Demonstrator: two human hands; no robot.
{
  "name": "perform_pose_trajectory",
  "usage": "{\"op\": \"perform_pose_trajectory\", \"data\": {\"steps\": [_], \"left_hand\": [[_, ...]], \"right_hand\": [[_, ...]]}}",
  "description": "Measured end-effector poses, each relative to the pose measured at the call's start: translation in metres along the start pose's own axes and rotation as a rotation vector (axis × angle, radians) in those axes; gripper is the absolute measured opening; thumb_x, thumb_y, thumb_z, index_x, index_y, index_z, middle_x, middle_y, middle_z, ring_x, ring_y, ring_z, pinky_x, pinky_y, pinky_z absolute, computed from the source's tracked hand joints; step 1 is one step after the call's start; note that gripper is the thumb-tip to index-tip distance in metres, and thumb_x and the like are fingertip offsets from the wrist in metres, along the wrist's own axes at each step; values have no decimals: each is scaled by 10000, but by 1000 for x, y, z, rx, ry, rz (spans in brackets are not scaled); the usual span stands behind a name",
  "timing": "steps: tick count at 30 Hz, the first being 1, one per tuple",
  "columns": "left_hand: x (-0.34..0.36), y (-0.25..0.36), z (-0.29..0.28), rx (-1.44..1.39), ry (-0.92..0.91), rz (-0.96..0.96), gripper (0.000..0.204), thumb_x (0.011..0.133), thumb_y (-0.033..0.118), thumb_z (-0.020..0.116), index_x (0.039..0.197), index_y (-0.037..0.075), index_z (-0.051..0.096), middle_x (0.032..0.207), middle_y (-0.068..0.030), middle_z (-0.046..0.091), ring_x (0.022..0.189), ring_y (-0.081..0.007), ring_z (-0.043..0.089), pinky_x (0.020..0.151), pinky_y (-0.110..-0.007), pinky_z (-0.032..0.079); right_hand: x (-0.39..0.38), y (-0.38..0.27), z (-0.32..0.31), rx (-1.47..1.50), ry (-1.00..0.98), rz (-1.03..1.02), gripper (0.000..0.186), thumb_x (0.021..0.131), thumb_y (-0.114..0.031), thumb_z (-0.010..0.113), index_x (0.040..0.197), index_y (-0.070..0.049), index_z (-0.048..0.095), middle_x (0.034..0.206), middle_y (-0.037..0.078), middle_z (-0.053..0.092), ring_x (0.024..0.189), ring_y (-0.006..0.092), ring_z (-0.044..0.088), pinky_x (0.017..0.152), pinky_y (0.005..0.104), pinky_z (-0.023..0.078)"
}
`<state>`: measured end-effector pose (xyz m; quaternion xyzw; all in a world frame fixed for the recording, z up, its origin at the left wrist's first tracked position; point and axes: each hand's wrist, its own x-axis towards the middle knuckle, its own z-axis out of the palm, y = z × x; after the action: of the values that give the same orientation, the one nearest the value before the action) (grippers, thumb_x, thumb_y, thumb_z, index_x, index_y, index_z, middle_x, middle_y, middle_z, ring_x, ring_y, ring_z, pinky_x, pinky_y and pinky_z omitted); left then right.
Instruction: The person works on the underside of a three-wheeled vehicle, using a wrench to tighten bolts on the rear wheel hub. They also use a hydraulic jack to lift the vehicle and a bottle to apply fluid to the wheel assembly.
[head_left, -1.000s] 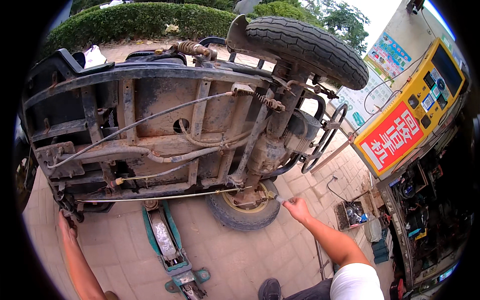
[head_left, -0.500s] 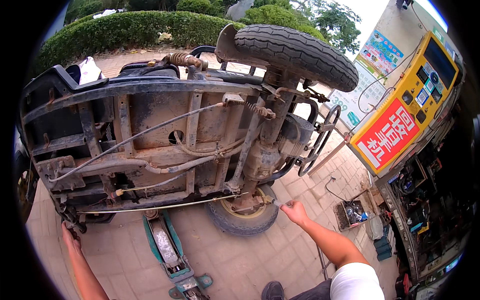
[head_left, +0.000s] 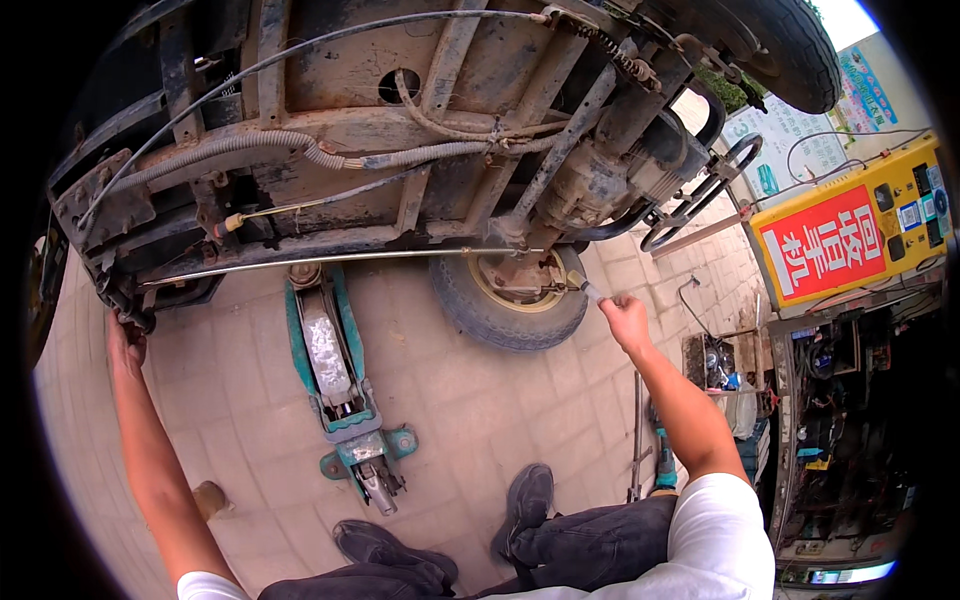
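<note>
Vehicle [head_left: 400, 140] tipped on its side, underside exposed: rusty frame, cables, a long thin rod [head_left: 340, 260] run along the lower edge. Since half a second ago the view has been brought much closer to the chassis, and both arms have been raised toward it.

Left hand [head_left: 125, 340] is closed over the frame's lower left corner, where earlier it hung lower, off the metal. Right hand [head_left: 627, 318] is pinched on a small tool [head_left: 585, 288], its tip held just beside the hub of the lower wheel [head_left: 510, 300]; before, this hand was seen below the wheel, apart from it. Tool type cannot be told.

Judged: approach finished, work at the hub begun, vehicle steadied by the left.

Green floor jack [head_left: 335, 380] lies on the paving between the arms. Yellow-and-red kiosk [head_left: 850, 235] at right.
</note>
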<state>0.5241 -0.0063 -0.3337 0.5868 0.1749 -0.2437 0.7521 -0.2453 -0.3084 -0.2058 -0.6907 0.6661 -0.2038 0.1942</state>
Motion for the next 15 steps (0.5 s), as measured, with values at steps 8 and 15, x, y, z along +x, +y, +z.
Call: {"op": "perform_pose_trajectory", "data": {"steps": [8, 15], "left_hand": [[51, 17, -50, 22, -39, -12, 301, 883, 431, 551, 674, 228, 477, 542, 89, 344, 456, -52, 314, 454, -231, 225], [46, 19, -63, 19, -99, -13, 272, 877, 417, 555, 705, 218, 487, 575, 88, 367, 501, -60, 342, 490, -238, 235]], "right_hand": [[11, -1, 15, 7, 2, -29, 360, 764, -297, 670, 626, 9, 542, 551, 9, 467, 533, 89, 389, 464, 309, 322], [11, -2, 11, -12, -12, 7, 336, 763, -274, 676, 605, -18, 527, 547, -10, 446, 518, 81, 365, 452, 303, 291]]}}
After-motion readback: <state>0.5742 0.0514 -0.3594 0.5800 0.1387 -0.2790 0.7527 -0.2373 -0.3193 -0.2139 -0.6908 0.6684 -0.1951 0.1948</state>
